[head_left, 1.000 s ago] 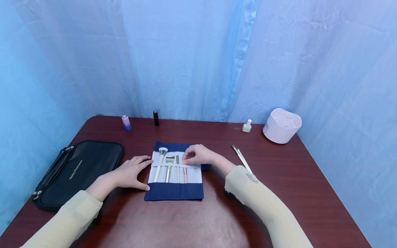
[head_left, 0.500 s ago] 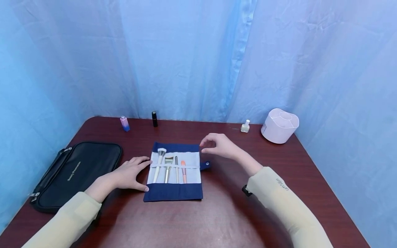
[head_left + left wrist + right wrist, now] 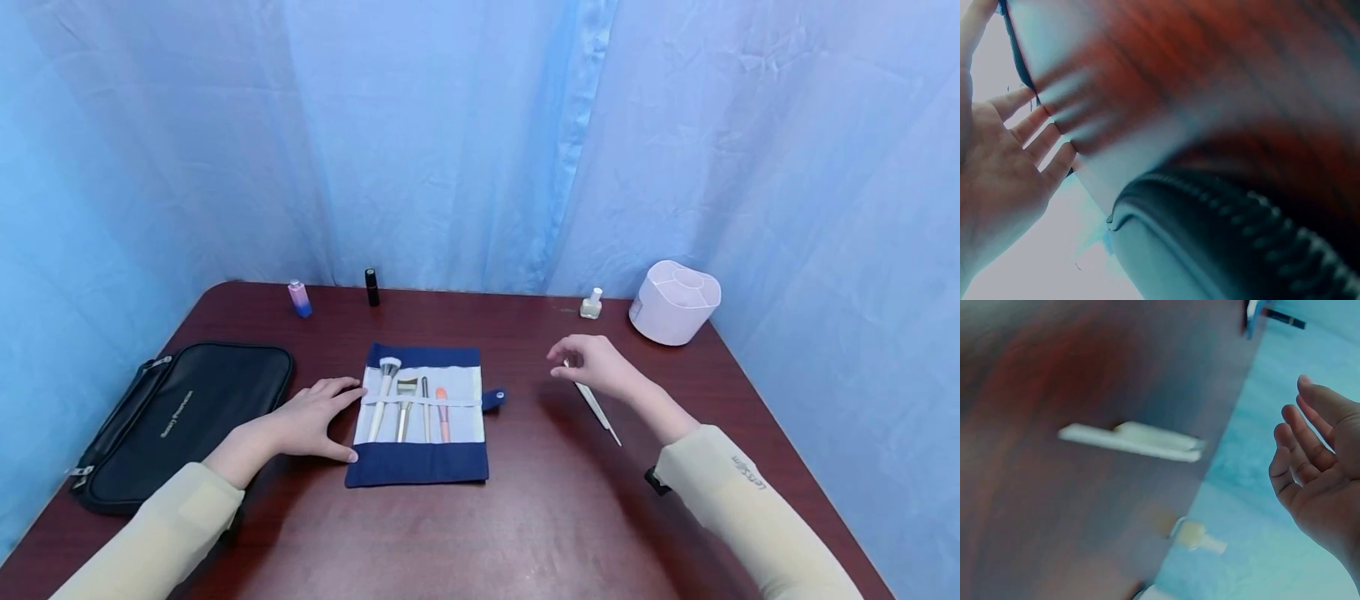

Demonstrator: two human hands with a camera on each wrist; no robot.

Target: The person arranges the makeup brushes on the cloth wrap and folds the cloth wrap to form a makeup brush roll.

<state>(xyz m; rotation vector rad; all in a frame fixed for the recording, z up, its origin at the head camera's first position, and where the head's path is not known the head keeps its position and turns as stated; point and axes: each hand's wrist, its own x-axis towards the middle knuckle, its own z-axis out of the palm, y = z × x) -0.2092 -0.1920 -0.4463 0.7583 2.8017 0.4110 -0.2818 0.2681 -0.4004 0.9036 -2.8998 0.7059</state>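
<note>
brush roll [image 3: 417, 467]: navy blue outside, pale white-ish lining in the middle, plus a little navy tab on the right edge
brushes in the roll [image 3: 406, 406]: cream and silvery handles, and one with a peachy-orange tip
loose brushes [image 3: 595, 406]: white/cream, lying under the right hand [image 3: 592, 362]
bench [image 3: 525, 533]: dark reddish-brown wood grain, kinda glossy
pouch [image 3: 180, 417]: plain black with small pale lettering
organizer cup [image 3: 672, 302]: very light pink-lilac
small bottle [image 3: 299, 297]: pink fading to blue
tube [image 3: 371, 286]: black
nail polish bottle [image 3: 591, 305]: cream, white cap
curtain [image 3: 450, 142]: light blue, wrinkly, no print
sleeves [image 3: 742, 508]: pale beige-yellow, tiny grey logo on the right one
</note>
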